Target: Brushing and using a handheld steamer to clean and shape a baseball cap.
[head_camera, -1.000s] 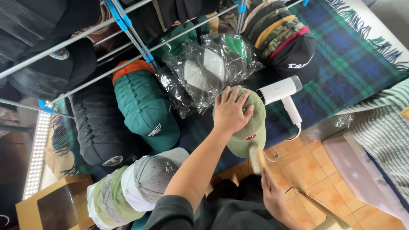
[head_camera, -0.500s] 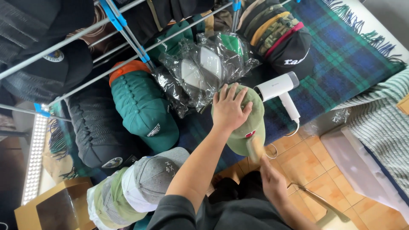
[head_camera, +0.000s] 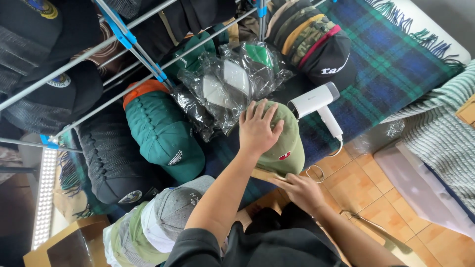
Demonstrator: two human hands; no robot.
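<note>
Left hand lies flat and open on top of the green cap, while the right hand pinches its brim just below, nearer the person.

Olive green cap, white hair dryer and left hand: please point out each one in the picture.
olive green cap (head_camera: 289, 148), head view, on its crown beside the red emblem.
white hair dryer (head_camera: 314, 100), head view, on its barrel.
left hand (head_camera: 257, 129), head view, on its back.

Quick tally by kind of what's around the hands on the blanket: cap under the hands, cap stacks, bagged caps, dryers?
Olive cap under both hands: 1
Cap stacks: 4
Plastic-bagged cap bundle: 1
White hair dryer: 1
Total: 7
</note>
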